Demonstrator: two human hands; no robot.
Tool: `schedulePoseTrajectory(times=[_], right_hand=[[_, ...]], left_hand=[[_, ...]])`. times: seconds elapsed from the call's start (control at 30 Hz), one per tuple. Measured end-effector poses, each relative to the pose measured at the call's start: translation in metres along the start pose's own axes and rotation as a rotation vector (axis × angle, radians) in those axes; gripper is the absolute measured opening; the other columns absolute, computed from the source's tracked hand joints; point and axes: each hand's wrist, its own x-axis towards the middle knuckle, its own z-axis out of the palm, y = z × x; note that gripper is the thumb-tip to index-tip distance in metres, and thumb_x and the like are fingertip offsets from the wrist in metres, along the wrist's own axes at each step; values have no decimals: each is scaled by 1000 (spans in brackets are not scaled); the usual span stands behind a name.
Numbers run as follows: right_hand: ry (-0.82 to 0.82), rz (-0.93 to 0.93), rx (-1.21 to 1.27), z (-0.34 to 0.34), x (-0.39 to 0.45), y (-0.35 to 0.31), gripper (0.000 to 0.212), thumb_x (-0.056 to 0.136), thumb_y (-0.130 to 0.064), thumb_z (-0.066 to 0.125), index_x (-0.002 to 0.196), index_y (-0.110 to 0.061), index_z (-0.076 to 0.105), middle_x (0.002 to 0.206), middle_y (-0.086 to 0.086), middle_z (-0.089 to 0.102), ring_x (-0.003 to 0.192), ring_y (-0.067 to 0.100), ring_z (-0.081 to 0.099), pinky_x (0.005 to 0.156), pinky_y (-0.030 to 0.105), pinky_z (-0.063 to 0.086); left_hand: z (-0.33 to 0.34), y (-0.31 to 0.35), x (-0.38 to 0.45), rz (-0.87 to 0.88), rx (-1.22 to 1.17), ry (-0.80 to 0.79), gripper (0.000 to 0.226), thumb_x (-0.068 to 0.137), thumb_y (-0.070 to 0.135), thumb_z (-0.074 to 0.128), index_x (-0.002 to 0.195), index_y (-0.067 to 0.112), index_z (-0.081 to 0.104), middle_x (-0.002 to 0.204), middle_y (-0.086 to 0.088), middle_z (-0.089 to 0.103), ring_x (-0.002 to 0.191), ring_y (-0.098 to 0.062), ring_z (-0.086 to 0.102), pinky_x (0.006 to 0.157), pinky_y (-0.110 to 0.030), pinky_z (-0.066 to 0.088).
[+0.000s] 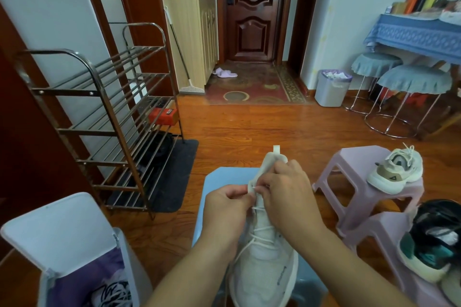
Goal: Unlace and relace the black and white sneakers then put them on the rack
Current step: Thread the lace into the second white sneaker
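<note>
Fingers of both hands meet at the top eyelets of a white sneaker (264, 254), which lies on a pale blue stool (214, 187) with its toe toward us and its heel tab pointing away. Our left hand (228, 203) is curled, thumb and fingertips pinching the white lace (252, 188) at the collar; our right hand (287, 189) is also curled, pinching the lace beside it and steadying the tongue. We judge the step to be relacing near the last eyelets, since crossed lace already runs down the front of the shoe. To do it well, we would keep the lace flat, draw each crossing snug from the toe upward, and keep both free ends even before threading the final holes. The task's black and white sneaker (112, 293) appears to sit in the open-lidded bin (62, 227) at lower left, though only 1 patterned part of it shows. The metal rack (104, 112) stands well apart to the left, against the wall. On the lilac stools (349, 194) to the right rest 1 beige sneaker (396, 169) and 1 dark green shoe (429, 247).
</note>
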Motion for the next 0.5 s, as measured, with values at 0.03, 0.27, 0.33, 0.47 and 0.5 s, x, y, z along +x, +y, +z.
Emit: schedulePoseTrajectory(times=[0.03,0.27,0.33,0.47,0.5], right_hand=[[-6,6,1,0,0,1,11,76,-18,84,69,-24,77,72,-13,38,76,13,35,64,27,30],[-276,267,316,-1,13,15,11,92,-23,71,84,-27,77,86,-16,50,100,12,40,70,10,27],[-279,299,319,1,13,13,9,92,-25,71,89,-28,79,87,-18,50,102,12,40,74,17,29],[-241,318,337,5,11,9,8,91,-26,73,92,-28,80,92,-14,55,104,14,43,81,23,31],[-256,308,340,3,10,10,8,91,-27,72,93,-29,80,91,-15,54,104,14,43,80,22,31]], left_hand=[[0,-2,1,37,61,6,11,90,6,74,94,14,80,86,-3,79,88,-23,76,82,-36,63],[1,-9,4,156,192,37,18,98,14,63,89,19,78,82,-1,77,79,-17,72,79,-37,60],[0,-8,9,59,64,7,16,97,6,63,93,11,77,81,-7,76,72,-18,67,74,-33,59],[-9,-6,21,-82,-110,-94,7,95,-2,64,94,0,71,80,-11,67,65,-16,57,65,-28,54],[-10,-6,22,-90,-123,-123,7,96,-2,63,93,1,69,79,-10,66,64,-15,57,64,-27,54]])
